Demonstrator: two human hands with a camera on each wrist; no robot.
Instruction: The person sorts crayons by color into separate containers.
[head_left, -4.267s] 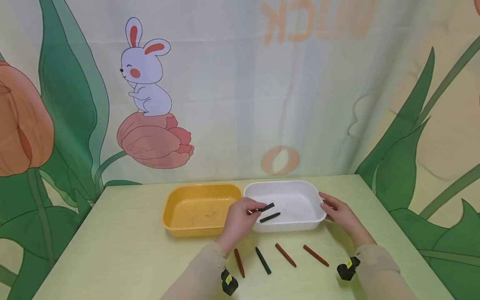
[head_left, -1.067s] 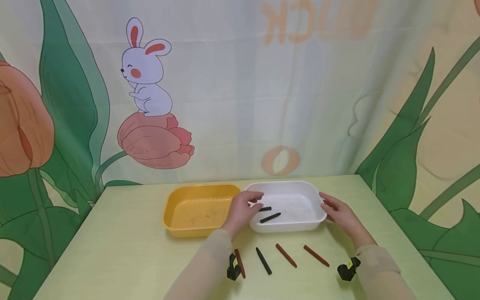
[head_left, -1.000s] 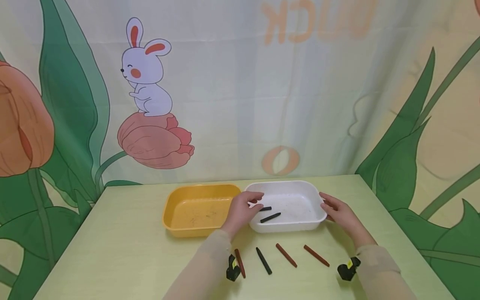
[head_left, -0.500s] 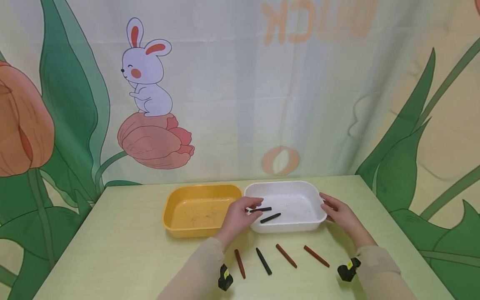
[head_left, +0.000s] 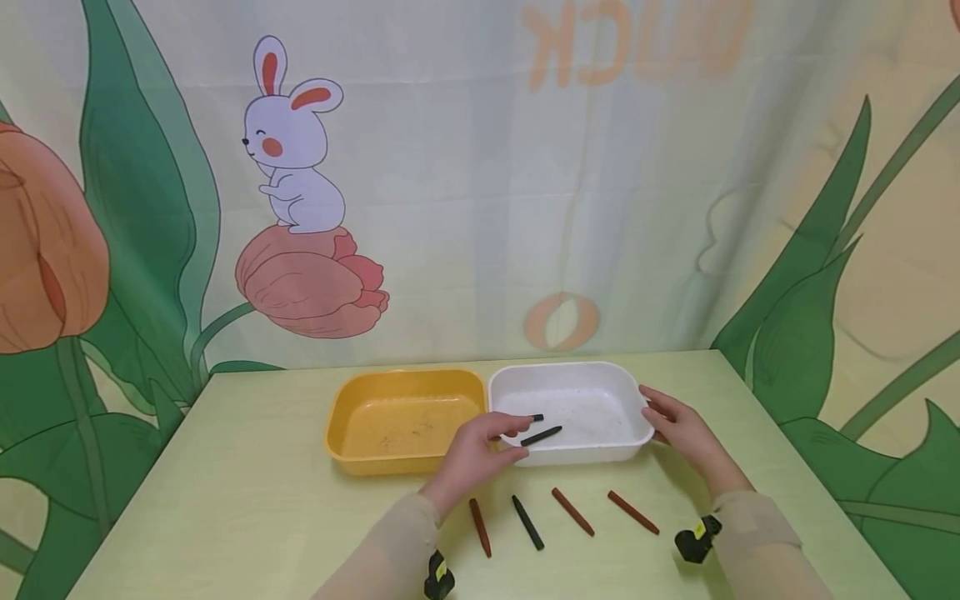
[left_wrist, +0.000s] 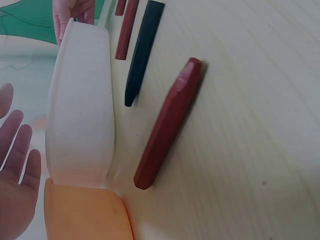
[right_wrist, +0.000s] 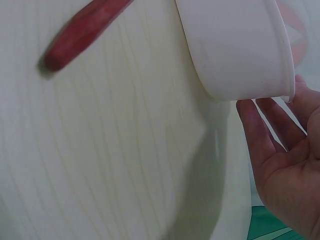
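My left hand (head_left: 476,450) is at the front left corner of the white tray (head_left: 581,452), thumb and fingers spread apart with nothing between them. Two black crayons lie in that tray near its left end. The front crayon (head_left: 542,436) shows in full, while my fingers partly cover the rear crayon (head_left: 537,417). At the tray's right end, my right hand (head_left: 678,421) holds the rim, its fingertips against the outer wall in the right wrist view. In the left wrist view, the palm and fingers of my left hand (left_wrist: 20,175) show bare.
A yellow tray (head_left: 405,465) stands directly left of the white one. On the table before them lie a brown crayon (head_left: 480,527), a black crayon (head_left: 528,522), another brown crayon (head_left: 573,512) and a third brown crayon (head_left: 633,512). A printed curtain (head_left: 450,167) hangs behind.
My left hand has let go of a black crayon, which lies in the white tray, and has drawn back toward the front. My right hand has stayed at the tray's right end.
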